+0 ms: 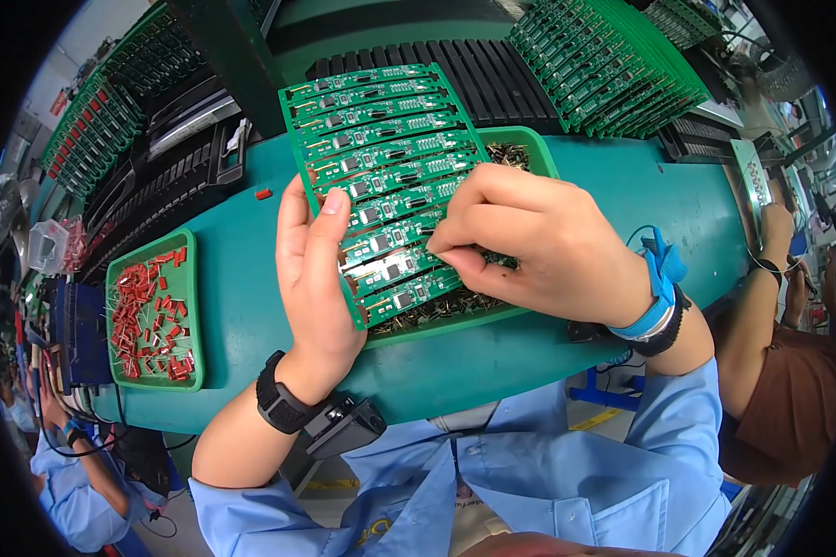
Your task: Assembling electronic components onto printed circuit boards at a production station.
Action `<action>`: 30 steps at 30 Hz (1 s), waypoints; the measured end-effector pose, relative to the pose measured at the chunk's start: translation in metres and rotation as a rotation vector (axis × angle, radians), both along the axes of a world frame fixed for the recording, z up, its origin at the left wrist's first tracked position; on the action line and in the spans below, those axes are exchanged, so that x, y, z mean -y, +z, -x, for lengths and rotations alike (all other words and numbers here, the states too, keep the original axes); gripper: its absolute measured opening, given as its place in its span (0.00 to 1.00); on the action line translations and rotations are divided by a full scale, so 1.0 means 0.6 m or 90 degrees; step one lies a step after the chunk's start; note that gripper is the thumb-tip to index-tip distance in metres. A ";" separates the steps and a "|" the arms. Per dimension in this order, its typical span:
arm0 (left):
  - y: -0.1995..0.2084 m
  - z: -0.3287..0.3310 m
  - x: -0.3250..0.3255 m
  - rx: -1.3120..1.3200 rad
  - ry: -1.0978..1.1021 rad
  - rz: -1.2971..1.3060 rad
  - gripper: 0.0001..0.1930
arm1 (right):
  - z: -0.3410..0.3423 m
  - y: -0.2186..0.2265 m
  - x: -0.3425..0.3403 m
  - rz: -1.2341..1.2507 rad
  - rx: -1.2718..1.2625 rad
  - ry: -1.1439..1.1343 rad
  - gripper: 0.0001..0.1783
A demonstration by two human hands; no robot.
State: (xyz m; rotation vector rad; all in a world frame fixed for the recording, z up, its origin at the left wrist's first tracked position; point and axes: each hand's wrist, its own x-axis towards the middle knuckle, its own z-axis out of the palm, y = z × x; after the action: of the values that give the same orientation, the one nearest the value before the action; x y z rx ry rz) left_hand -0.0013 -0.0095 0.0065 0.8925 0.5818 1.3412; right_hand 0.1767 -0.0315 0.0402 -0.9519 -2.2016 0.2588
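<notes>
A green circuit board panel (381,139), made up of several long strips with small chips, is tilted above the bench. My left hand (316,251) grips its left edge, the thumb lying on top and the fingers behind. Over the panel's lower right part, my right hand (520,232) has thumb and forefinger pinched together against the strips. Whatever sits between those fingertips is hidden or too small to name. Beneath the panel stands a green tray (539,153) filled with small dark parts with metal leads, partly covered by the board and my right hand.
At left on the green bench (241,278) is a green tray (198,343) of red leaded components. One loose red component (264,194) lies nearby. Black slotted racks (437,60) and stacked circuit panels (604,65) line the back. Co-workers sit on both sides, one's hand (777,223) at far right.
</notes>
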 end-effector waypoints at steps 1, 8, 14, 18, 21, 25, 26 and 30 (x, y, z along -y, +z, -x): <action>-0.001 0.000 0.000 0.000 0.001 -0.001 0.13 | 0.000 0.000 0.000 0.000 0.000 0.001 0.10; 0.000 -0.002 0.001 -0.015 0.012 0.002 0.13 | 0.000 0.001 0.000 -0.016 0.008 -0.006 0.10; -0.006 0.000 0.002 -0.036 0.041 0.005 0.16 | -0.002 0.001 0.000 -0.052 0.067 0.018 0.10; -0.007 0.004 0.001 -0.042 0.037 -0.012 0.16 | -0.011 0.001 0.004 -0.067 0.097 -0.004 0.10; -0.008 0.005 0.000 -0.062 0.055 -0.002 0.16 | -0.014 -0.003 -0.002 -0.090 0.070 -0.016 0.09; 0.001 0.006 0.005 -0.092 0.089 0.025 0.18 | -0.015 0.000 -0.003 -0.075 0.040 -0.012 0.05; 0.000 0.008 0.005 -0.096 0.096 0.031 0.19 | -0.014 -0.003 -0.005 -0.066 0.032 -0.005 0.04; -0.004 0.003 0.002 -0.104 0.097 0.032 0.20 | -0.016 -0.003 -0.006 -0.063 0.024 -0.009 0.04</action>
State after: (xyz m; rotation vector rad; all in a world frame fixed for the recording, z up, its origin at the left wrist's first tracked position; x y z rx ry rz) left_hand -0.0029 -0.0109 0.0042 0.9369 0.8210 1.3909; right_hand 0.1863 -0.0281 0.0384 -0.9248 -2.2197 0.1245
